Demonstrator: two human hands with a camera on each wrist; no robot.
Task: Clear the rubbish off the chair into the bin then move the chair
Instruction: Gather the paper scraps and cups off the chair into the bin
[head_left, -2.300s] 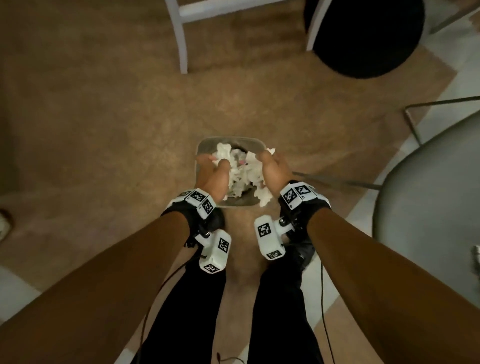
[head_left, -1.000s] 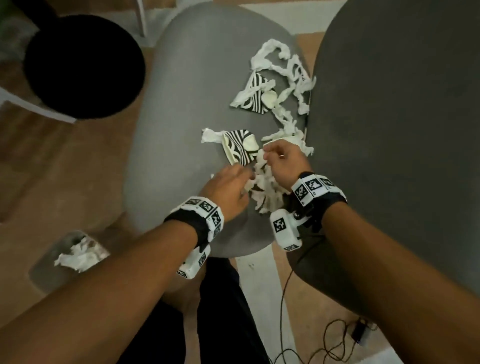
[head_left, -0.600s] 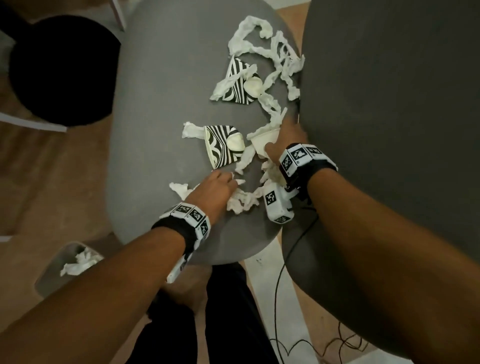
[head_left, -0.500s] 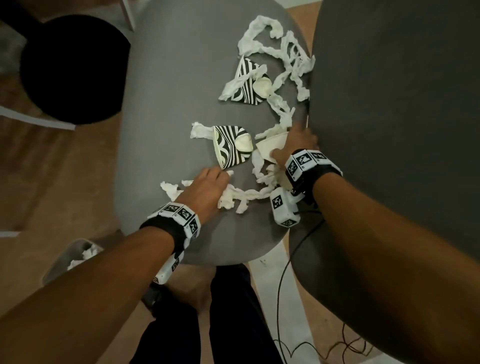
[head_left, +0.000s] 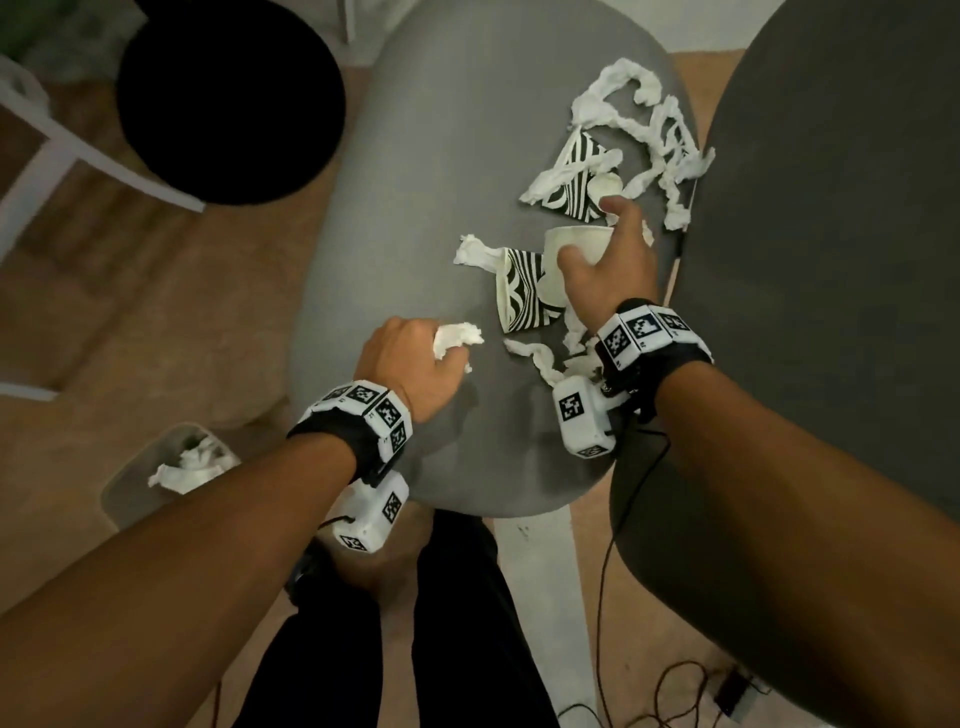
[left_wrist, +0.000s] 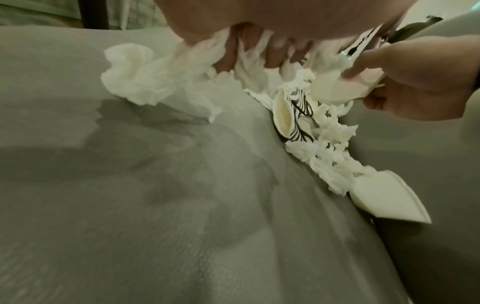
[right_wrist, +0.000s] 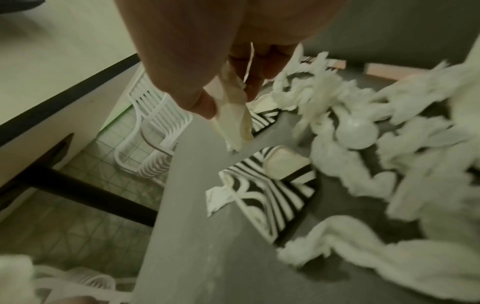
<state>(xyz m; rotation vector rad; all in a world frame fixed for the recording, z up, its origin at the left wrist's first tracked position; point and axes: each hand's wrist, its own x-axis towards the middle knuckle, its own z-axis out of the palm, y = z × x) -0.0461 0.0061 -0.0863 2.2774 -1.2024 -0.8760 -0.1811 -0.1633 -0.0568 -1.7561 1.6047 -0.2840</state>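
On the grey chair seat (head_left: 426, 171) lie twisted white tissue strips (head_left: 644, 130) and two crushed zebra-striped paper cups (head_left: 524, 291) (head_left: 579, 176). My left hand (head_left: 415, 358) grips a wad of white tissue (head_left: 457, 338) (left_wrist: 145, 82) near the seat's front. My right hand (head_left: 608, 260) holds a plain cream paper cup (head_left: 576, 241) (right_wrist: 233, 121) pinched between thumb and fingers, just above the nearer striped cup (right_wrist: 270, 197). More tissue (head_left: 550, 358) lies under my right wrist. The small bin (head_left: 161, 483) on the floor at lower left holds tissue.
The chair's dark grey backrest (head_left: 831, 260) fills the right side. A black round stool (head_left: 228, 98) with white legs stands at the upper left. A cable (head_left: 608, 597) trails down to the floor by my legs. Brown floor (head_left: 156, 322) lies left of the chair.
Earlier both hands were pushing tissue into the bin. Now they are back at the chair: the left has gathered a tissue wad, the right has lifted the plain cup off the seat.
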